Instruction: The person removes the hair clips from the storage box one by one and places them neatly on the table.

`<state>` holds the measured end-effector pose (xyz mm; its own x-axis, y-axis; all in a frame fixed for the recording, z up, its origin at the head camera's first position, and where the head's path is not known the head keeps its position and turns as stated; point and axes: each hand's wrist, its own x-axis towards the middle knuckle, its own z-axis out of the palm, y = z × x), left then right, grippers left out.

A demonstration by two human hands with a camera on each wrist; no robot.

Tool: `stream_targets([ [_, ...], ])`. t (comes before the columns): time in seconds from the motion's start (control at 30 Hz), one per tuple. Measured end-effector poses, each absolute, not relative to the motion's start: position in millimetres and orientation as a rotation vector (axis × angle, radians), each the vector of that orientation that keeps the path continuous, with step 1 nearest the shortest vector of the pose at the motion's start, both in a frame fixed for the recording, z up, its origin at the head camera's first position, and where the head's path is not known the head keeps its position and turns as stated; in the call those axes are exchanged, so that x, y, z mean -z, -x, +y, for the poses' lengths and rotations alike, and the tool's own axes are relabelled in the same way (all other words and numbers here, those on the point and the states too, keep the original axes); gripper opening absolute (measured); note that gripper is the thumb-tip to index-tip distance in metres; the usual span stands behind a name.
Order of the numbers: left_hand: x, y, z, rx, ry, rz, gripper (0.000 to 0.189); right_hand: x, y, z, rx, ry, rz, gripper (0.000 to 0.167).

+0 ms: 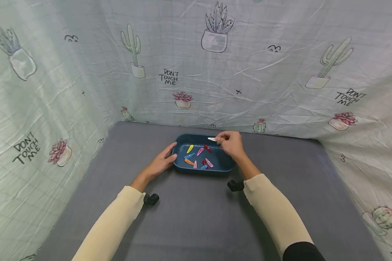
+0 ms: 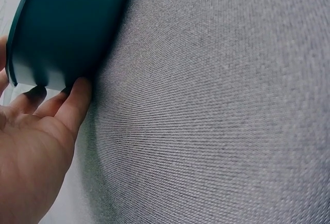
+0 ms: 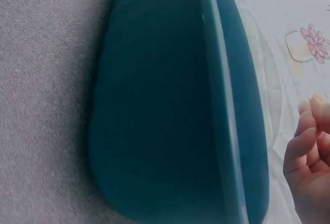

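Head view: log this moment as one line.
left hand: grips blue tray | right hand: pinches white clip over tray | colored clips: inside tray

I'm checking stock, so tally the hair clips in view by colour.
Pink clips: 3
Red clips: 2, one partly covered
Blue clips: 2
Yellow clip: 1
Orange clip: 1
White clip, in the right grip: 1
Total: 10 visible

White clip [image 1: 211, 139] held over blue tray [image 1: 223, 159]
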<state>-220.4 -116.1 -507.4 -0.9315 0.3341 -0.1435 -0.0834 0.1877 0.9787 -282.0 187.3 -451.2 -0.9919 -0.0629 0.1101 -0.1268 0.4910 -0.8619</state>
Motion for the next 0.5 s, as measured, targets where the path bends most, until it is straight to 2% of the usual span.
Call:
stream_targets([
  [0.5,506.0,220.4,-112.8,-1.819,-0.207,2.119,0.064,444.1,278.2,211.1,-1.563,-0.148,-2.592,0.019],
])
